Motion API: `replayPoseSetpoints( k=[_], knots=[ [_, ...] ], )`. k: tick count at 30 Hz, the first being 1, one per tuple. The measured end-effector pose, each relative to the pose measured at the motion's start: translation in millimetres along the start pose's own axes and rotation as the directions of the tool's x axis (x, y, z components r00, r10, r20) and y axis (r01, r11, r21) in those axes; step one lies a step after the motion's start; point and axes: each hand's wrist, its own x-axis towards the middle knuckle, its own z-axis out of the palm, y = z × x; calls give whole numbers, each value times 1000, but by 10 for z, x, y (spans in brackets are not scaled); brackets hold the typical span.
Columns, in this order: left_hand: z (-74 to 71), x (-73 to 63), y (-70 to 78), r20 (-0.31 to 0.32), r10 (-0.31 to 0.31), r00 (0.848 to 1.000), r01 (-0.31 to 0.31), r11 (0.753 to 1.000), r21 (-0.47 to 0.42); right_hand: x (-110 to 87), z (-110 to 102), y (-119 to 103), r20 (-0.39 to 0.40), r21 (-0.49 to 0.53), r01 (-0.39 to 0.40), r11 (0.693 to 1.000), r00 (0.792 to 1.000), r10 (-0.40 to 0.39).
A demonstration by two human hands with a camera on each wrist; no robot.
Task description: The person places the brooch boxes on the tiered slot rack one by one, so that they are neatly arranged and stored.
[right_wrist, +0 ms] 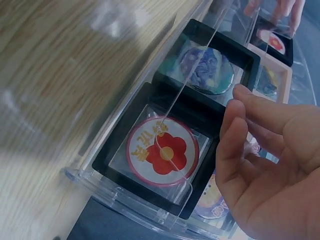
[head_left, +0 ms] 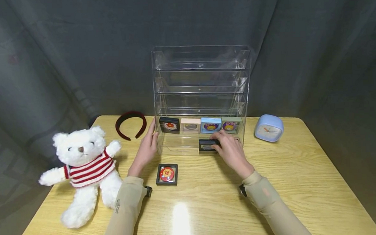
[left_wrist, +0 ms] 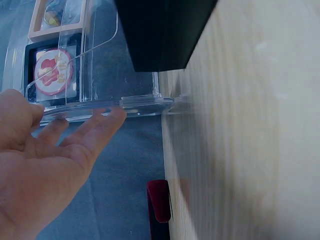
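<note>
A clear tiered acrylic stand rises at the back of the table. My right hand pinches the upper edge of a black square display case with a bluish-purple badge, standing in the lowest tier. Beside it in that tier is a black case with a red flower badge, mostly behind my hand in the head view. My left hand rests against the stand's left side, fingers extended. One tier up stand black, pink, light blue and green cases.
Another black case with a red badge lies on the table before the stand. A white teddy bear in a striped sweater sits at left. A dark red headband lies behind; a blue clock stands at right.
</note>
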Motion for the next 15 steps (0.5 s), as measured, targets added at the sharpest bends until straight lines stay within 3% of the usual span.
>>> replayPoseSetpoints(
  k=[15],
  knots=[
    [-2,-1,8,14,-36,999,36,999,-17,-18,-63,-34,9,27,-16,1000,1000,16]
  ],
)
